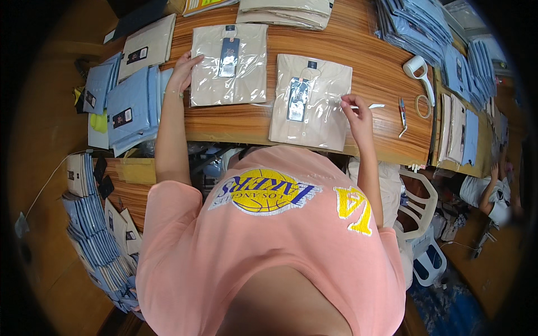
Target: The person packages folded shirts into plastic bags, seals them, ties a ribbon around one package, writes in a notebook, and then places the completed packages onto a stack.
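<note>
Two beige folded shirts in clear plastic bags lie side by side on the wood-grain table, each with a dark blue hang tag. At the left edge of the left bagged shirt (246, 61) is my left hand (180, 74), its thumb on top and its fingers closed on the plastic. My right hand (358, 112) is by the right edge of the other bagged shirt (325, 109), thumb and fingertips pinched together. A thin white strip (377, 106) passes through that pinch and sticks out past the hand. Whether the fingertips also grip the bag's edge is hard to make out.
Bagged blue shirts (134, 106) are stacked at the left, more blue ones (412, 28) at the far right, and beige ones (286, 14) at the back. Right of my hand lie small snips (402, 116), a tape ring (423, 106) and a white handheld device (416, 67). Another person (485, 193) is farther right.
</note>
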A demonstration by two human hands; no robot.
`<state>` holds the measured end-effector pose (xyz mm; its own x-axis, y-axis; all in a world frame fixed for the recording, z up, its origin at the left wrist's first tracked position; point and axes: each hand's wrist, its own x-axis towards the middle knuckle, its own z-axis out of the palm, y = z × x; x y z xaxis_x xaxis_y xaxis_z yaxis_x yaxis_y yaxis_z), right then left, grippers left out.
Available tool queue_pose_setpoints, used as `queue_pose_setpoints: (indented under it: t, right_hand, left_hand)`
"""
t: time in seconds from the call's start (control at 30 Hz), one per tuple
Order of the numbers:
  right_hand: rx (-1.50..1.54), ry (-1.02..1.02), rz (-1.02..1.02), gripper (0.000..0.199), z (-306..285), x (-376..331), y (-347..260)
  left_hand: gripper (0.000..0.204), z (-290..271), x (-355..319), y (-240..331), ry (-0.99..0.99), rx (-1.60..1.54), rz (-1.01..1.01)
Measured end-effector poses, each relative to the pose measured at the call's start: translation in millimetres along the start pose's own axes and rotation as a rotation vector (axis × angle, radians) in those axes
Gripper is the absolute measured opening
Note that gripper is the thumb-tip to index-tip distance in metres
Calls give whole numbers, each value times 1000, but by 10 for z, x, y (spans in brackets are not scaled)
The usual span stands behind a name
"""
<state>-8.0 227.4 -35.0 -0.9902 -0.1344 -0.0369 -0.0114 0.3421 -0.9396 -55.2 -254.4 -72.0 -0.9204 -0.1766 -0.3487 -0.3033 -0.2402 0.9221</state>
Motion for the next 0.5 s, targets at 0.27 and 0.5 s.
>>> queue_pose_setpoints:
  t: [0.27,0.5]
  right_hand:
    - [249,121,-208,35,605,687,-485]
    - [924,-178,-43,39,306,952,-775]
  left_hand:
    - [38,1153,-1172,1070,50,111,597]
    - [38,1753,-1299,1427,-176,-195,666]
